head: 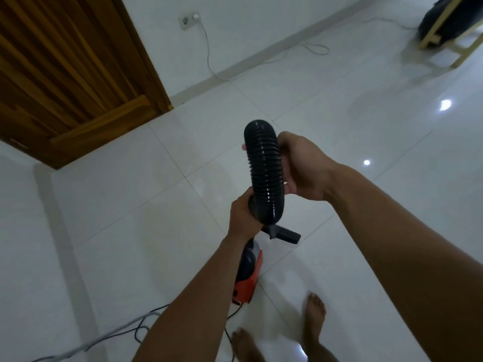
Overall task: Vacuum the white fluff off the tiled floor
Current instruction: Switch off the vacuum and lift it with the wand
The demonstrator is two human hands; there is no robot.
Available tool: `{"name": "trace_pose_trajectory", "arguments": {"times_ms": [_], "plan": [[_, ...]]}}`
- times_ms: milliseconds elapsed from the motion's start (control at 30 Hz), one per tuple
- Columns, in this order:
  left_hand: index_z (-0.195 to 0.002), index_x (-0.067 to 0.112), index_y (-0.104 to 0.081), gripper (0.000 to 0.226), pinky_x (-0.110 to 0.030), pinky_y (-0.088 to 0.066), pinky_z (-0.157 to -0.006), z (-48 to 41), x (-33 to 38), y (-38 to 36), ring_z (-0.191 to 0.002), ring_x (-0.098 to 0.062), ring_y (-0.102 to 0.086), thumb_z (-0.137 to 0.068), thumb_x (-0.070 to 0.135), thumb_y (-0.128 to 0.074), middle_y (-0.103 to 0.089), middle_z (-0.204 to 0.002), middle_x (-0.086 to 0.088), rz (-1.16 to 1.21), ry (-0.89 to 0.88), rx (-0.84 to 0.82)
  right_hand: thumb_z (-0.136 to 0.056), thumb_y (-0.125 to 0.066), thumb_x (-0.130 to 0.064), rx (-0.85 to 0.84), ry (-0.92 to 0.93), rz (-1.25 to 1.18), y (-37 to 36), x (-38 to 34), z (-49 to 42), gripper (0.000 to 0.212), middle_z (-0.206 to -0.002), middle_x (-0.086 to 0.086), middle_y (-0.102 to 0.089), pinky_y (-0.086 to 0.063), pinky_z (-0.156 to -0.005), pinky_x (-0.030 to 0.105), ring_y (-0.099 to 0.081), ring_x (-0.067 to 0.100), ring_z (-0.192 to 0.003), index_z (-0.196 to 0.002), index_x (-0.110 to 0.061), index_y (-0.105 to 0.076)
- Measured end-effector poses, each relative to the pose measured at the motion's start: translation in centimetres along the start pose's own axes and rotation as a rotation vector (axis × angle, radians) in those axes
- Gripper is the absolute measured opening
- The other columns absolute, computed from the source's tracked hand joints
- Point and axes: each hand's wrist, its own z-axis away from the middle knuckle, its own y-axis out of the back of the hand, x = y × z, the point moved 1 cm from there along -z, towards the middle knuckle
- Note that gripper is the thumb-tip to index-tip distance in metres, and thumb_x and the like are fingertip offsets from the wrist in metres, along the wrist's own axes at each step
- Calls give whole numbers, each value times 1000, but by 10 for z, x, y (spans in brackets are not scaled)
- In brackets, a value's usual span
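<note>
A black ribbed vacuum hose (264,171) is bent into a tight loop in front of me. My right hand (303,168) grips its upper part from the right. My left hand (244,212) holds its lower end, where a black nozzle piece (285,233) sticks out to the right. Below my left forearm the orange and grey vacuum body (247,275) sits on the white tiled floor (130,205). No white fluff shows on the tiles I can see.
A wooden door (65,61) stands at the upper left. A wall socket (188,20) feeds a white cable along the skirting. A wooden frame (449,40) stands at the top right. Cords (104,338) lie at the lower left. My bare feet (313,312) are below.
</note>
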Motion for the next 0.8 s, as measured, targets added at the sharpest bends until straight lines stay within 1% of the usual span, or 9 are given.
{"name": "trace_pose_trajectory", "arguments": {"times_ms": [67,133,200,267,333,433,533,667,800], "plan": [[-94,27,-64,21,-29,-60,-81,-7,-9,3,-87,-5,-69,-82,18,-79,-67,-81,23,-8,8,-8,-99,-40,-30,113,109,-8,1,9,-3,35,-75,6,-60,-51,-71,37,-54,29,-75,-109,-7,-66],[-92,23,-63,21,-12,-54,-70,-15,-16,5,-79,5,-66,-83,16,-80,-63,-77,23,-22,-4,0,-100,-47,-22,325,162,47,12,36,-11,25,-66,3,-64,-56,-63,34,-61,23,-67,-118,-19,-64],[-92,24,-61,20,-3,-45,-61,-24,-19,6,-72,15,-61,-84,17,-79,-61,-74,22,-29,-35,35,-99,-50,-7,453,123,145,28,89,-28,47,-77,5,-68,-58,-59,30,-66,18,-67,-141,-26,-53],[-93,26,-61,18,-3,-45,-58,-32,-24,5,-71,12,-62,-85,24,-77,-63,-75,20,-20,-38,26,-95,-63,-7,423,10,400,42,154,-50,69,-96,1,-68,-62,-72,35,-69,18,-86,-154,-29,-36],[-93,28,-62,16,-6,-48,-58,-39,-33,5,-72,6,-64,-85,28,-76,-66,-77,16,-27,-35,25,-84,-82,-21,311,-39,718,54,208,-84,99,-114,-5,-60,-55,-95,41,-63,21,-110,-160,-31,-19],[-88,24,-64,13,-15,-56,-63,-50,-44,6,-71,-1,-66,-84,27,-76,-67,-75,12,-43,-94,80,-65,-94,-44,299,2,862,74,261,-145,122,-127,0,-50,-50,-97,34,-56,21,-117,-161,-25,-21],[-91,21,-69,16,-32,-61,-72,-63,-49,14,-76,-8,-68,-81,30,-76,-69,-79,9,-79,-148,91,-45,-88,-76,395,53,948,98,297,-198,117,-130,2,-54,-52,-101,37,-57,20,-118,-145,-27,-50],[-94,28,-72,23,-40,-60,-81,-79,-45,23,-85,-12,-70,-74,39,-75,-73,-87,10,-58,-198,87,-56,-96,-53,385,226,778,98,305,-246,93,-116,-9,-62,-52,-93,31,-61,13,-105,-132,-20,-56],[-82,35,-62,14,-38,-60,-85,-86,-48,26,-89,-12,-70,-79,39,-75,-72,-93,8,-34,-233,107,-57,-94,-53,374,374,578,98,312,-289,64,-94,-2,-77,-64,-83,40,-75,15,-87,-105,-17,-73]]}}
